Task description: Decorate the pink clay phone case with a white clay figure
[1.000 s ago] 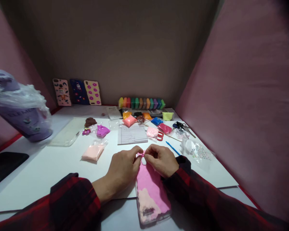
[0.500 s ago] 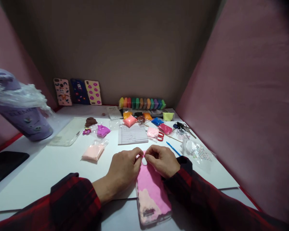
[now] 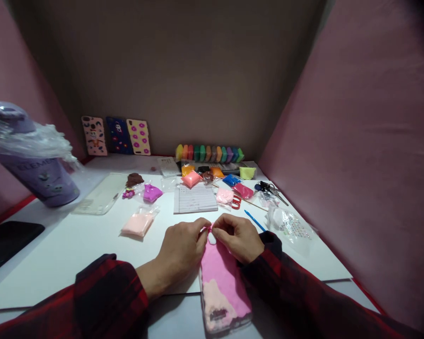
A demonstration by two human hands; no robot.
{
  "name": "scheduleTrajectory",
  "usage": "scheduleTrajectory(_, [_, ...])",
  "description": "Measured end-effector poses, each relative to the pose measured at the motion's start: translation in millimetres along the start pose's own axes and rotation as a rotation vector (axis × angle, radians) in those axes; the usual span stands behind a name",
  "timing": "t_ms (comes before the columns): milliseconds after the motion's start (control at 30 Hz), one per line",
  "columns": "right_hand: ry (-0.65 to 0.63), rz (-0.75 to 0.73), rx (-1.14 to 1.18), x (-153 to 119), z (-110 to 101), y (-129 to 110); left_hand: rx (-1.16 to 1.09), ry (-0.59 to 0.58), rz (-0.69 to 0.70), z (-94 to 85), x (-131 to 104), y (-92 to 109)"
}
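Note:
A clear phone case [image 3: 226,282] lies upright in front of me, coated in pink clay with a peach patch at its near end. Near its far end sits a small white oval piece [image 3: 212,238]. A thin strip of darker pink clay [image 3: 209,229] runs between my fingertips just beyond the oval. My left hand [image 3: 182,245] pinches the strip from the left, thumb and index together. From the right, my right hand [image 3: 238,237] pinches at the same strip, its other fingers curled. The fingertips partly hide the strip.
A lined notepad [image 3: 195,198], clay packets [image 3: 191,178], red scissors [image 3: 236,202] and a blue tool [image 3: 255,220] lie beyond my hands. A peach packet [image 3: 138,224], a clear case [image 3: 101,195], a purple cup [image 3: 38,174] and a black phone [image 3: 9,245] are leftward. Keys [image 3: 268,187] lie right.
The view has shifted very slightly. Both hands keep nearly the same pose at the far end of the case.

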State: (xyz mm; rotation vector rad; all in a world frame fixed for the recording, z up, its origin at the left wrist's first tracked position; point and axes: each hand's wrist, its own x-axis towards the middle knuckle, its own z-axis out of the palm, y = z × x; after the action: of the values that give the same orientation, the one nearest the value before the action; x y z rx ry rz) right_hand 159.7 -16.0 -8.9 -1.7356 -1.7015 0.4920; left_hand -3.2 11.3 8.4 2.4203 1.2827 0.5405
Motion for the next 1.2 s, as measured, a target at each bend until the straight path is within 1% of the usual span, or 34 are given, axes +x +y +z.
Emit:
scheduleTrajectory(433, [0.013, -0.001, -0.003, -1.6, -2.3, -2.8, -0.001, -0.015, -0.019, -3.9, 2.5, 3.4])
scheduleTrajectory(533, [0.024, 0.004, -0.011, -2.0, -1.6, -3.6, -0.046, -0.015, -0.036, -4.6, 2.2, 4.2])
scheduleTrajectory(700, [0.033, 0.005, -0.017, -1.7, -1.0, -3.7, -0.097, -0.017, -0.022, -4.2, 1.6, 3.9])
scheduleTrajectory(900, [0.026, 0.007, -0.017, -1.3, -1.8, -4.3, -0.050, -0.009, 0.007, -3.5, 1.4, 2.6])
scheduleTrajectory(1200, [0.024, -0.005, -0.015, -1.7, -3.4, -5.5, -0.003, -0.019, -0.009, -3.4, 0.7, 2.8])
